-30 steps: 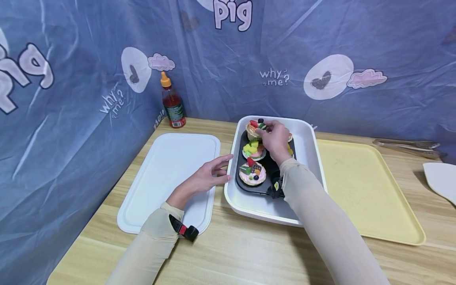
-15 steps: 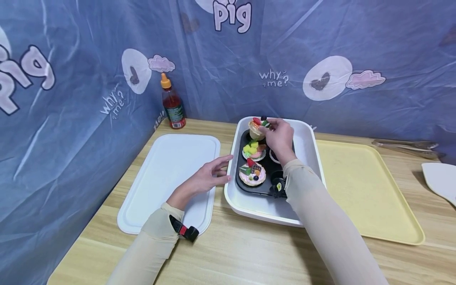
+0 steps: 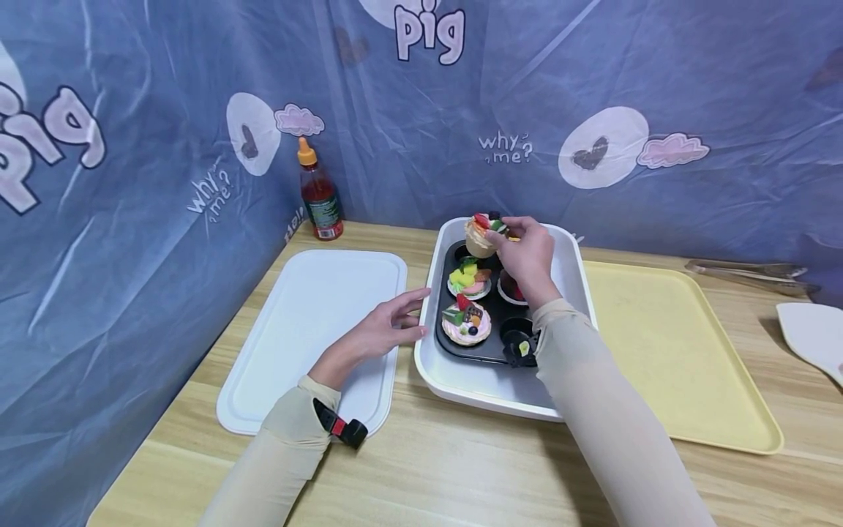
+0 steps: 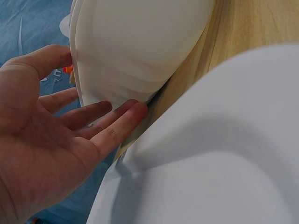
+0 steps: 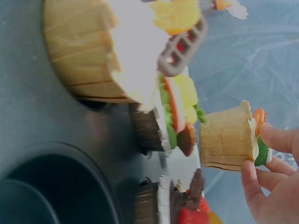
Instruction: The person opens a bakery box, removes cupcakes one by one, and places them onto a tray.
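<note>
My right hand (image 3: 525, 258) pinches a fruit-topped cupcake (image 3: 482, 241) between thumb and fingers. In the right wrist view its tan paper cup (image 5: 225, 138) hangs clear of the black muffin tin (image 3: 486, 349). Below it, the tin's back left cup shows dark. A pink-creamed cupcake (image 3: 466, 326), a yellow-fruited one (image 3: 469, 281) and a dark-topped one (image 3: 510, 290) sit in other cups; the right forearm partly covers that side. The tin lies inside a white bin (image 3: 470, 389). My left hand (image 3: 382, 326), fingers loosely extended, touches the bin's left wall (image 4: 140, 42).
A white tray (image 3: 316, 322) lies left of the bin, partly under the left forearm. To the right is a yellow tray (image 3: 665, 351), with metal tongs (image 3: 751, 272) and a white spatula-like piece (image 3: 817, 333) beyond. A red sauce bottle (image 3: 320, 194) stands at the back left by the curtain.
My right hand has lifted the cupcake and carried it slightly right, uncovering the back left cup. More of the tin's right side shows. My left hand stays at the bin.
</note>
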Motion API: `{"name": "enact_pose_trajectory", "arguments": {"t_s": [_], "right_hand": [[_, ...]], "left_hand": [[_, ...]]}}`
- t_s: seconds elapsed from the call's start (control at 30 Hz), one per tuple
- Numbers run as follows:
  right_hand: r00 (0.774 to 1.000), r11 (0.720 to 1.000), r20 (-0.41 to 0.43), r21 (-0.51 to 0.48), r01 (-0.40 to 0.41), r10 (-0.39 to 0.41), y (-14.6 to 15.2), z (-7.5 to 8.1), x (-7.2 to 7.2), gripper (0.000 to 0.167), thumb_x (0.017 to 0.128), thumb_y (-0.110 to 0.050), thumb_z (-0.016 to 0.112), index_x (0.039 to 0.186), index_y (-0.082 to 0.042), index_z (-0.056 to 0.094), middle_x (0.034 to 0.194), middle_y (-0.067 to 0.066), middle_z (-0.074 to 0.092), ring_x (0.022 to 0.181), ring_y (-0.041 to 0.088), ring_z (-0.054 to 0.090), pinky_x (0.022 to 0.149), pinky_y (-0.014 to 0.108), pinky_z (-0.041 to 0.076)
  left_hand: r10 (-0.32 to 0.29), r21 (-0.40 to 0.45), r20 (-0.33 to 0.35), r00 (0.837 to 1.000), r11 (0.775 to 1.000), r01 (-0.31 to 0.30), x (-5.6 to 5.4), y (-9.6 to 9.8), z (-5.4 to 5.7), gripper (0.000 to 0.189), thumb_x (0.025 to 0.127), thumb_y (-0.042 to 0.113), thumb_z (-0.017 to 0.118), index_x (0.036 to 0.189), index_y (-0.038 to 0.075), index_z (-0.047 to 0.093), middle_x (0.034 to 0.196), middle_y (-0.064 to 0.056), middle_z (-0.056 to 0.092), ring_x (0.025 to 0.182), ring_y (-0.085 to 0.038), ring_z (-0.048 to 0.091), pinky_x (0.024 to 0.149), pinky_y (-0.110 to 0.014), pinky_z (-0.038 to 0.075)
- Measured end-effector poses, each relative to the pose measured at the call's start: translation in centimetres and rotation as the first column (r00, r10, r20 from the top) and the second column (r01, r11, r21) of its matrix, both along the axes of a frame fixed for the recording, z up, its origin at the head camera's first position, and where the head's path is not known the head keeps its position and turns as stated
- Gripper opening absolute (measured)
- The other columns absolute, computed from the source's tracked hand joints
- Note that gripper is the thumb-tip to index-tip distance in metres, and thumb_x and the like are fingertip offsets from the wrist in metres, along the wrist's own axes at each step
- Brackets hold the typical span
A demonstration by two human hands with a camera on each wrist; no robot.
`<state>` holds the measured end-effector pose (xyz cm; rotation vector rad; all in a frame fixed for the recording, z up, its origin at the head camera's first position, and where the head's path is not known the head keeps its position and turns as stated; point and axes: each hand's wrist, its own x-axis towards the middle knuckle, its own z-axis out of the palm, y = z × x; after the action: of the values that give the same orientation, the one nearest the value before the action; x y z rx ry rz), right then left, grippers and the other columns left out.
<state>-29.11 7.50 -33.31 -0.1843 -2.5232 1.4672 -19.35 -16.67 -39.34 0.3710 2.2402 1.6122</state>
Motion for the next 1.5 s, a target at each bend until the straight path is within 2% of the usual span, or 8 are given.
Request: {"name": "enact_pose_trajectory", "arguments": {"t_s": [0.27, 0.47, 0.57, 0.67, 0.73, 0.87, 1.1, 1.5], "right_hand": [[0.998, 1.000, -0.055, -0.001, 0.007, -0.007, 0.9, 0.6, 0.7, 0.040, 0.091, -0.021, 0.076, 0.127, -0.004, 0.068, 0.124, 0.015, 0.072, 0.116, 0.025, 0.068, 0.092, 0.037, 0.055], [0.997, 0.999, -0.053, -0.018, 0.047, -0.048, 1.7, 1.2, 1.3, 0.041, 0.091, -0.023, 0.076, 0.128, -0.007, 0.068, 0.124, 0.014, 0.072, 0.110, 0.025, 0.070, 0.073, 0.019, 0.052], [0.998, 0.998, -0.030, -0.041, 0.056, -0.058, 2.2, 1.5, 1.6, 0.042, 0.092, -0.024, 0.076, 0.130, -0.008, 0.067, 0.126, 0.014, 0.071, 0.104, 0.026, 0.072, 0.067, 0.014, 0.051], [0.998, 0.996, 0.002, -0.066, 0.055, -0.055, 2.6, 1.8, 1.8, 0.044, 0.093, -0.026, 0.075, 0.133, -0.009, 0.065, 0.129, 0.014, 0.070, 0.104, 0.027, 0.073, 0.071, 0.020, 0.058], [0.998, 0.995, 0.013, -0.072, 0.063, -0.062, 3.0, 1.9, 2.0, 0.046, 0.093, -0.026, 0.074, 0.134, -0.010, 0.065, 0.131, 0.014, 0.068, 0.110, 0.026, 0.070, 0.082, 0.027, 0.060], [0.996, 0.993, 0.027, -0.075, 0.089, -0.087, 3.6, 2.1, 2.4, 0.046, 0.093, -0.027, 0.074, 0.135, -0.010, 0.064, 0.134, 0.013, 0.067, 0.119, 0.026, 0.066, 0.098, 0.038, 0.056], [0.990, 0.989, -0.033, -0.055, 0.134, -0.136, 4.3, 2.0, 2.9, 0.044, 0.092, -0.022, 0.076, 0.132, -0.008, 0.066, 0.131, 0.013, 0.069, 0.117, 0.025, 0.067, 0.100, 0.037, 0.054], [0.984, 0.982, -0.060, -0.094, 0.163, -0.169, 5.3, 1.8, 3.7, 0.044, 0.091, -0.021, 0.077, 0.131, -0.008, 0.066, 0.130, 0.010, 0.070, 0.117, 0.020, 0.067, 0.100, 0.034, 0.055]], "left_hand": [[-0.006, 0.008, -0.010, 1.000, 1.000, 0.006, 0.0, 0.1, 0.1, 0.069, 0.098, 0.010, 0.066, 0.158, 0.014, 0.033, 0.152, -0.018, 0.050, 0.133, -0.035, 0.055, 0.109, -0.048, 0.047], [0.000, -0.001, 0.000, 1.000, 1.000, 0.000, 0.0, 0.1, 0.1, 0.070, 0.097, 0.012, 0.066, 0.159, 0.016, 0.033, 0.153, -0.016, 0.049, 0.130, -0.033, 0.058, 0.107, -0.046, 0.048], [0.000, -0.002, -0.001, 1.000, 1.000, 0.000, -0.1, 0.1, 0.1, 0.070, 0.098, 0.012, 0.066, 0.159, 0.016, 0.033, 0.153, -0.016, 0.050, 0.130, -0.033, 0.058, 0.106, -0.045, 0.049], [0.006, -0.004, 0.000, 1.000, 1.000, -0.006, -0.1, 0.0, 0.1, 0.070, 0.097, 0.012, 0.067, 0.158, 0.016, 0.033, 0.153, -0.016, 0.050, 0.129, -0.033, 0.059, 0.105, -0.044, 0.050], [0.009, -0.004, 0.001, 1.000, 1.000, -0.009, 0.0, 0.0, 0.2, 0.070, 0.097, 0.011, 0.067, 0.158, 0.016, 0.033, 0.153, -0.016, 0.050, 0.129, -0.033, 0.059, 0.105, -0.043, 0.050], [0.015, -0.011, 0.009, 1.000, 1.000, -0.015, 0.0, 0.0, 0.3, 0.071, 0.097, 0.012, 0.068, 0.158, 0.017, 0.034, 0.153, -0.015, 0.050, 0.130, -0.033, 0.059, 0.104, -0.043, 0.051], [0.024, -0.023, 0.014, 1.000, 0.999, -0.024, 0.1, 0.1, 0.3, 0.071, 0.096, 0.013, 0.068, 0.158, 0.018, 0.035, 0.153, -0.015, 0.050, 0.130, -0.032, 0.058, 0.108, -0.046, 0.048], [0.023, -0.022, 0.005, 1.000, 0.999, -0.023, 0.1, 0.3, 0.2, 0.070, 0.097, 0.011, 0.068, 0.158, 0.017, 0.035, 0.153, -0.014, 0.050, 0.128, -0.031, 0.060, 0.105, -0.044, 0.050]]}}
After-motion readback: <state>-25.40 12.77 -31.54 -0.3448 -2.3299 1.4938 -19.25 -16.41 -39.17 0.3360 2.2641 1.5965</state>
